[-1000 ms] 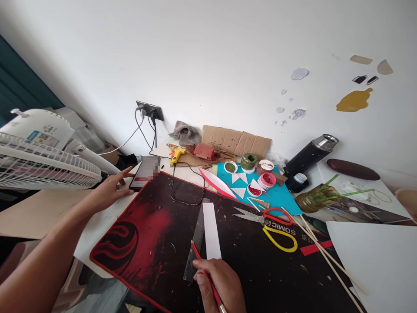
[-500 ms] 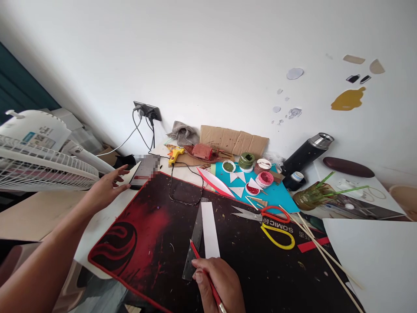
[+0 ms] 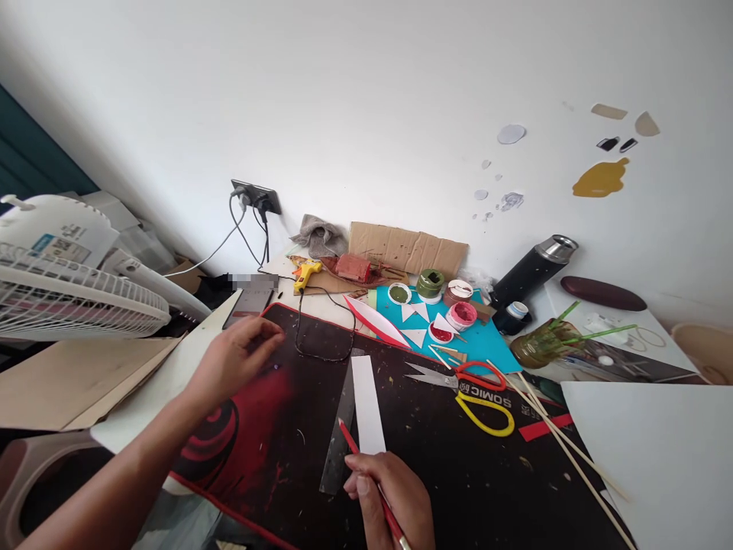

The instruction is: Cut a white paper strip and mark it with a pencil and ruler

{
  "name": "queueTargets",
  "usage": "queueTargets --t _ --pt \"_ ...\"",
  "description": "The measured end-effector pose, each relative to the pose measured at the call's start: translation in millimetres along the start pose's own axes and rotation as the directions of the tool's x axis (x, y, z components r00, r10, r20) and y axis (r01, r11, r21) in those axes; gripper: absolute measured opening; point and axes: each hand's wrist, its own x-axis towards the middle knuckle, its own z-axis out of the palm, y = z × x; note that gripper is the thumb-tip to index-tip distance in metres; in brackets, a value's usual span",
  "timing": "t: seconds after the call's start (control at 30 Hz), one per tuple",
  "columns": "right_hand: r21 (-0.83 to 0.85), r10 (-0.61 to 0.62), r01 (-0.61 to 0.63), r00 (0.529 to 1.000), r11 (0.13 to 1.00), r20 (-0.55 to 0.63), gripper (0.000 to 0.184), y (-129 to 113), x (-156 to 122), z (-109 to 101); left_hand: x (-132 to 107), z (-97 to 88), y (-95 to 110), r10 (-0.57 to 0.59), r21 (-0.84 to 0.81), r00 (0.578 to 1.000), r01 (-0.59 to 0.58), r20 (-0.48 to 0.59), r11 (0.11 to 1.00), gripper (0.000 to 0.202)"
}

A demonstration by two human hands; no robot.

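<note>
My right hand (image 3: 395, 496) grips a red pencil (image 3: 347, 439), its tip pointing up and left over the dark ruler (image 3: 337, 458). Beside the ruler lies a white paper strip (image 3: 367, 401), its near end by my right fingers. My left hand (image 3: 243, 351) hovers over the left part of the black and red desk mat (image 3: 269, 428). Its fingers are loosely bent, with a gap to the thumb, and nothing shows in them. Behind it a flat grey device (image 3: 250, 300), partly blurred out, rests at the mat's edge.
Scissors (image 3: 484, 409) with red and yellow handles lie right of the strip, near thin wooden sticks (image 3: 564, 439). Farther back are a yellow glue gun (image 3: 308, 275), an open green paint jar (image 3: 429, 283) and a black flask (image 3: 530, 275). A white fan (image 3: 74, 283) stands left.
My left hand has come away from the grey device, moving right and nearer over the mat. My right hand keeps the pencil over the ruler, almost unmoved. The view has shifted slightly.
</note>
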Motion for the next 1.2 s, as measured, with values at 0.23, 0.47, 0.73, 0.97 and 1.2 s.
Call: queueTargets --t 0.23,0.47,0.73,0.97,1.2 --pt "0.041 0.015 -0.012 0.996 0.999 -0.091 0.024 -4.2 0.7 0.3 -10.5 49.5 35.2 0.237 -0.107 0.968 -0.229 0.076 0.968 0.036" --pt "0.056 0.044 -0.036 0.988 0.998 -0.146 0.03 -7.2 8.1 -5.0 -10.8 89.0 25.2 0.29 -0.122 0.957 -0.288 -0.006 0.95 0.036" --pt "0.095 0.059 -0.041 0.979 0.995 -0.197 0.034 -12.6 17.0 -6.4 -11.6 91.0 13.5 0.329 -0.111 0.944 -0.326 0.012 0.939 0.029" --pt "0.178 0.254 -0.217 0.941 0.96 -0.222 0.051 -12.0 23.6 -6.6 -13.3 94.2 12.0 0.287 -0.157 0.958 -0.28 0.023 0.947 0.03" --pt "0.186 0.332 -0.294 0.917 0.937 -0.22 0.058 -11.3 50.0 -22.8 -13.7 93.0 17.9 0.167 -0.227 0.986 -0.166 -0.014 0.96 0.033"
